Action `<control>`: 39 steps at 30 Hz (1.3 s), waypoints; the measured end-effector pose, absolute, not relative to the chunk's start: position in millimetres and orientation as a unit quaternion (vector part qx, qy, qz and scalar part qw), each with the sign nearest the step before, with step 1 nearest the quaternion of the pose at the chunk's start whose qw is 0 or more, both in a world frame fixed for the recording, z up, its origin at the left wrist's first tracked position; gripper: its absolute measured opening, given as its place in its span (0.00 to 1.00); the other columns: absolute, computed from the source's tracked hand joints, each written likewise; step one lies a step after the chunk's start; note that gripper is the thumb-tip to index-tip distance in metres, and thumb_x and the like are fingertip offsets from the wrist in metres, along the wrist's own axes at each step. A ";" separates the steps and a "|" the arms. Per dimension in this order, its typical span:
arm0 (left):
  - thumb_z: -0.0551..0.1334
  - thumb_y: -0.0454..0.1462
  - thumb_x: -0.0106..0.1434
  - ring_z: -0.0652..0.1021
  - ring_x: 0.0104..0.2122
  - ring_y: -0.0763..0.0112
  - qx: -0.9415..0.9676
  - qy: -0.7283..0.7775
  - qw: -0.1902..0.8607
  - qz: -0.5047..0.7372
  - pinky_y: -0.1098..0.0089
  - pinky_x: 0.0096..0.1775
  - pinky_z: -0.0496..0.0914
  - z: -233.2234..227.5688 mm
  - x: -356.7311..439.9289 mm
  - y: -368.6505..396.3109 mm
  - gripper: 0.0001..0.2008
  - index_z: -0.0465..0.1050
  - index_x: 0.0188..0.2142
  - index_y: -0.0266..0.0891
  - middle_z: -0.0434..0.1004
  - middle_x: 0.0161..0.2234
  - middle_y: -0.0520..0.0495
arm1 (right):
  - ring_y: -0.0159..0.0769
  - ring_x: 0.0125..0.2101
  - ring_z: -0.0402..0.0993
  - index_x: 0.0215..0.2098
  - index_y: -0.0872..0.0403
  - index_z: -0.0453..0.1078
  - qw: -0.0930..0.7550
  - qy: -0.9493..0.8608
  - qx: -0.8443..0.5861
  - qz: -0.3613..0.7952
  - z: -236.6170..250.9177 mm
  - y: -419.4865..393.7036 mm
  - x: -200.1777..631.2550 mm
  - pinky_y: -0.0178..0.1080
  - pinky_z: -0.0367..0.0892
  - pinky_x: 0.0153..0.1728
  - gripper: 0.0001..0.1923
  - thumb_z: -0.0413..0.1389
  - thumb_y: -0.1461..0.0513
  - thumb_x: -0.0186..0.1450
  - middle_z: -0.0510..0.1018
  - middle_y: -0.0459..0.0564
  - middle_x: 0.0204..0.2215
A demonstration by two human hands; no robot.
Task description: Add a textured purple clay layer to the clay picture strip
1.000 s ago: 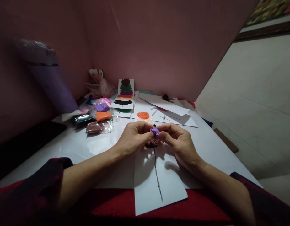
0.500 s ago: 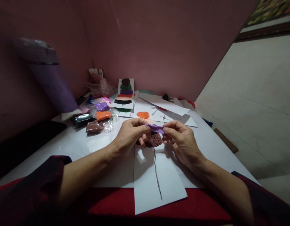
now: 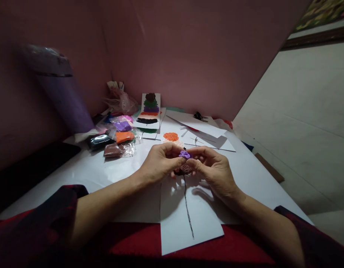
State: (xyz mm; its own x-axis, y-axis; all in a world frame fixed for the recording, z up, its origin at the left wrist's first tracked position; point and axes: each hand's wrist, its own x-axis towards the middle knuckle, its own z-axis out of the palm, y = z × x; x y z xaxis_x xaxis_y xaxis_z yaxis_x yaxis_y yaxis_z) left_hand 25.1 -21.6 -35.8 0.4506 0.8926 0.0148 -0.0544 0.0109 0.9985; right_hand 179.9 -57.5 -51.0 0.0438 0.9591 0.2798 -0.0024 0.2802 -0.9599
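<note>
A small lump of purple modelling clay (image 3: 184,154), folded and wrinkled, is pinched between both hands. My left hand (image 3: 163,162) grips its left side with thumb and fingers; my right hand (image 3: 212,167) closes on its right side, the two thumbs almost meeting. Beneath them lies a white sheet (image 3: 174,219) with a dark stem line running down it. Textured brown clay (image 3: 185,169) on the sheet is partly hidden by my fingers. Just beyond the hands sits an orange textured clay patch (image 3: 171,137), with a pale peach patch below it partly covered.
Bagged clay in several colours, including an orange pack (image 3: 125,137) and a brown pack (image 3: 114,150), lies to the left. A card with coloured bands (image 3: 148,113) leans at the back. Loose white sheets (image 3: 200,124) lie behind right. A tall purple cylinder (image 3: 67,98) stands far left.
The purple clay was stretched into a strip between the hands; now it is bunched into a compact lump. My hands have come closer together.
</note>
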 end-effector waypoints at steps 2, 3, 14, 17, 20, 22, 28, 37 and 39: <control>0.69 0.33 0.51 0.72 0.18 0.79 0.594 0.373 0.600 0.383 0.79 0.18 0.65 -35.4 26.3 -22.7 0.08 0.72 0.29 0.33 0.73 0.19 0.53 | 0.29 0.22 0.68 0.32 0.51 0.77 0.572 -0.556 -0.442 0.411 -50.1 -58.1 179.2 0.33 0.67 0.22 0.11 0.69 0.58 0.52 0.75 0.44 0.24; 0.68 0.33 0.51 0.72 0.17 0.79 0.598 0.378 0.595 0.381 0.78 0.18 0.65 -34.9 26.6 -23.3 0.07 0.72 0.28 0.33 0.73 0.19 0.53 | 0.29 0.22 0.69 0.31 0.52 0.76 0.569 -0.554 -0.445 0.415 -49.7 -58.2 179.1 0.34 0.68 0.23 0.11 0.69 0.57 0.53 0.76 0.44 0.24; 0.64 0.32 0.55 0.72 0.19 0.78 0.601 0.352 0.614 0.371 0.77 0.20 0.67 -30.3 26.6 -25.5 0.03 0.73 0.29 0.32 0.76 0.21 0.49 | 0.29 0.21 0.71 0.29 0.55 0.73 0.568 -0.546 -0.441 0.429 -52.1 -54.6 182.6 0.34 0.68 0.23 0.08 0.65 0.59 0.56 0.76 0.45 0.21; 0.63 0.29 0.55 0.69 0.14 0.80 0.571 0.395 0.602 0.394 0.78 0.17 0.65 -28.8 26.9 -23.8 0.02 0.72 0.26 0.32 0.71 0.16 0.54 | 0.28 0.19 0.70 0.27 0.55 0.72 0.598 -0.503 -0.443 0.440 -53.2 -52.6 183.1 0.33 0.68 0.21 0.07 0.65 0.61 0.55 0.74 0.43 0.19; 0.62 0.28 0.56 0.68 0.12 0.80 0.528 0.422 0.602 0.425 0.77 0.15 0.65 -28.3 25.1 -20.4 0.03 0.71 0.26 0.33 0.70 0.16 0.55 | 0.27 0.17 0.69 0.27 0.54 0.71 0.638 -0.434 -0.447 0.453 -54.2 -48.6 185.3 0.32 0.68 0.19 0.08 0.66 0.62 0.53 0.73 0.41 0.18; 0.63 0.29 0.57 0.69 0.14 0.80 0.512 0.416 0.609 0.441 0.78 0.15 0.65 -29.0 23.6 -18.8 0.02 0.72 0.28 0.32 0.73 0.19 0.52 | 0.27 0.17 0.69 0.28 0.55 0.71 0.642 -0.410 -0.455 0.461 -54.6 -46.4 187.0 0.31 0.68 0.18 0.10 0.67 0.61 0.52 0.73 0.42 0.18; 0.67 0.33 0.54 0.70 0.16 0.79 0.507 0.390 0.634 0.434 0.78 0.16 0.65 -33.8 22.8 -18.6 0.13 0.76 0.40 0.31 0.74 0.21 0.51 | 0.27 0.21 0.71 0.36 0.55 0.75 0.610 -0.468 -0.434 0.470 -54.0 -49.1 186.0 0.32 0.69 0.23 0.14 0.67 0.58 0.54 0.78 0.46 0.29; 0.66 0.32 0.56 0.69 0.15 0.80 0.572 0.332 0.649 0.376 0.79 0.18 0.64 -36.9 23.5 -18.8 0.05 0.74 0.32 0.31 0.73 0.17 0.53 | 0.33 0.28 0.75 0.36 0.51 0.76 0.571 -0.557 -0.424 0.429 -52.0 -58.5 179.8 0.34 0.70 0.24 0.11 0.67 0.60 0.55 0.79 0.46 0.28; 0.64 0.30 0.57 0.68 0.13 0.80 0.570 0.352 0.640 0.376 0.79 0.18 0.63 -34.6 24.3 -19.8 0.02 0.73 0.30 0.30 0.70 0.14 0.55 | 0.32 0.28 0.73 0.35 0.50 0.76 0.575 -0.581 -0.421 0.394 -53.1 -58.9 179.9 0.33 0.70 0.24 0.09 0.67 0.62 0.55 0.77 0.46 0.30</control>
State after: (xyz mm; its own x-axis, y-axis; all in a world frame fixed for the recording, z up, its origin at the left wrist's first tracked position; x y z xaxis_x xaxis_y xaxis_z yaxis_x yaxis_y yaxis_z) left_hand 24.3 -19.8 -34.6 0.4689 0.8830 -0.0226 -0.0805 0.0682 0.9944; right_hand 179.9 -58.9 -53.1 0.0143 0.9415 0.3367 0.0365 0.3360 -0.9411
